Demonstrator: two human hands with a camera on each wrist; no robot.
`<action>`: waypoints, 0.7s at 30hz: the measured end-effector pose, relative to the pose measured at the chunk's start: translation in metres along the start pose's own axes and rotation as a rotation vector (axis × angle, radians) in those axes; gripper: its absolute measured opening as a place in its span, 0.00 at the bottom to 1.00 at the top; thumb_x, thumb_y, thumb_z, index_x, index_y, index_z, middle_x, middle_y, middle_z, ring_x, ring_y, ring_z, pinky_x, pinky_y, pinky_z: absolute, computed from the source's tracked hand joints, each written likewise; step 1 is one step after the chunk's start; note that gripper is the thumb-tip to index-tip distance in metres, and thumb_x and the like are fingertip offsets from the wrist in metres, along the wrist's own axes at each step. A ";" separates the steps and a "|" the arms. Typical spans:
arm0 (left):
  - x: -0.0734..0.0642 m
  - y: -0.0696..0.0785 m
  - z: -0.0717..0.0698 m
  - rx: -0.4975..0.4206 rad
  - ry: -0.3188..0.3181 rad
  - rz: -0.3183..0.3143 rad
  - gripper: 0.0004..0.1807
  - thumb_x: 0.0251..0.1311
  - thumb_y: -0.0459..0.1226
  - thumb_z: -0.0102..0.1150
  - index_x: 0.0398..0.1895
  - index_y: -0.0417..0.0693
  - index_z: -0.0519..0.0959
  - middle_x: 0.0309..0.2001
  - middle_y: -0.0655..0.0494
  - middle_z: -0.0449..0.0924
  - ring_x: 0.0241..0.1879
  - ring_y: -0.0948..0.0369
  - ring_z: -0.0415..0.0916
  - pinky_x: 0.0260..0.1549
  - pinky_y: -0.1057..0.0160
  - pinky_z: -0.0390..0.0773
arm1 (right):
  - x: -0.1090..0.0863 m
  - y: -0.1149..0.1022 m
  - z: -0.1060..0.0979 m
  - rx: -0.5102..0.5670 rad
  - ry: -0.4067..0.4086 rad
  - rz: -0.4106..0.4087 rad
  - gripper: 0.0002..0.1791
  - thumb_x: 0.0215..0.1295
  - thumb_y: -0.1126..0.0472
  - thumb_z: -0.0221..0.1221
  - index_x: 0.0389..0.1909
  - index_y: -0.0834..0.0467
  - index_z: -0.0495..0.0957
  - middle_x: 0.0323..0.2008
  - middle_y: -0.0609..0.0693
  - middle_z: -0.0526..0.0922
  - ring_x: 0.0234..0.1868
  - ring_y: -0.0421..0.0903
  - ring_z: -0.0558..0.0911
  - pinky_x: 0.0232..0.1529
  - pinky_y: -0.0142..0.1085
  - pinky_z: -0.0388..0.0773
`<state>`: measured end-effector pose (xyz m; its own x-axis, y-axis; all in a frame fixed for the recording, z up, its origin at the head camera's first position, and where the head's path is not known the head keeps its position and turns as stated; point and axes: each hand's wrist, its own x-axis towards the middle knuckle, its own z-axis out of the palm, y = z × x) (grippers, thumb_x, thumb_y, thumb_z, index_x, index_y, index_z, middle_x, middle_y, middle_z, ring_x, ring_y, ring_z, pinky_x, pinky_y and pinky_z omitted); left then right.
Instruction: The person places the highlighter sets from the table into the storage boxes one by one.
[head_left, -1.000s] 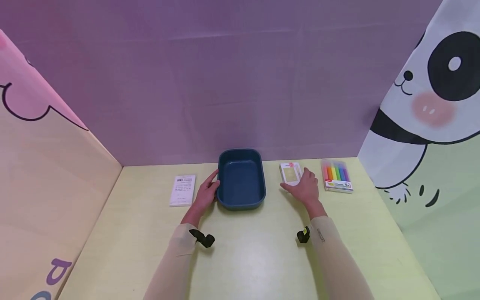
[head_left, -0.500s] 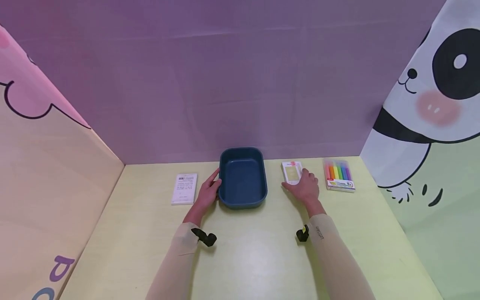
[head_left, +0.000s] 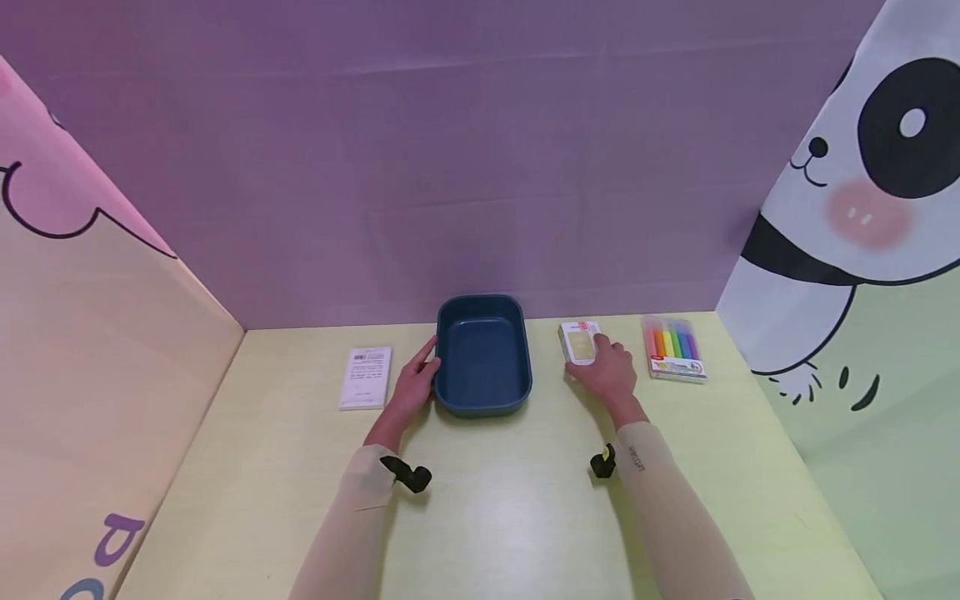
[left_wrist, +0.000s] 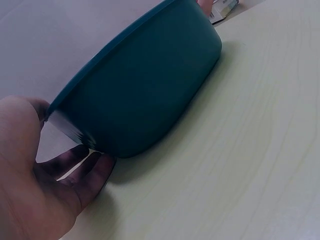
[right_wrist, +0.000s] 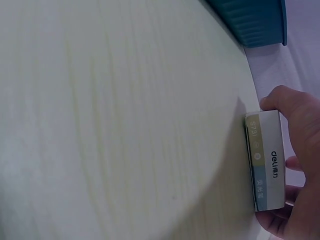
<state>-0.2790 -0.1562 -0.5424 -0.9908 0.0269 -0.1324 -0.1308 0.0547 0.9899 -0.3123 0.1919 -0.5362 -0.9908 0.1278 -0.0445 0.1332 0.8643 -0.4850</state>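
Note:
A dark blue-green plastic bin [head_left: 483, 408] stands upright on the table at the back middle. My left hand [head_left: 411, 387] holds its left side; in the left wrist view the thumb reaches the bin's rim and curled fingers [left_wrist: 95, 172] press low on the wall. Right of the bin, my right hand [head_left: 609, 373] grips a small white deli box [head_left: 579, 340]. Seen from the right wrist, the thumb [right_wrist: 282, 100] lies at one end of the box and the fingers curl round the other end, partly hidden behind it.
A clear case of coloured markers [head_left: 675, 350] lies just right of my right hand. Left of the bin is a flat white pack with printed text [head_left: 366, 379]. A purple backdrop [head_left: 480, 167] rises behind the table's back edge, with printed side panels.
My right hand's thumb and fingers have drawn closer together onto the small white box. The left hand and the bin hold their place; the head view shifts slightly.

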 end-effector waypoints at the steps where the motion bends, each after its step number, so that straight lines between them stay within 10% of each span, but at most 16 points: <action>1: 0.000 -0.001 0.000 -0.010 -0.005 0.002 0.27 0.75 0.40 0.45 0.75 0.61 0.59 0.62 0.39 0.69 0.50 0.50 0.73 0.37 0.64 0.77 | 0.000 0.000 0.000 -0.001 0.007 0.000 0.48 0.52 0.38 0.62 0.70 0.58 0.60 0.54 0.66 0.70 0.50 0.63 0.71 0.43 0.55 0.72; 21: 0.001 0.000 0.001 -0.007 0.007 -0.005 0.27 0.75 0.41 0.45 0.75 0.62 0.59 0.57 0.39 0.71 0.42 0.53 0.75 0.31 0.65 0.76 | 0.002 -0.015 -0.016 0.030 0.154 -0.065 0.44 0.49 0.37 0.61 0.64 0.58 0.68 0.49 0.62 0.73 0.44 0.60 0.72 0.39 0.52 0.72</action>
<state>-0.2796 -0.1553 -0.5424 -0.9903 0.0195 -0.1372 -0.1362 0.0475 0.9895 -0.3155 0.1869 -0.5148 -0.9817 0.1472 0.1208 0.0661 0.8584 -0.5088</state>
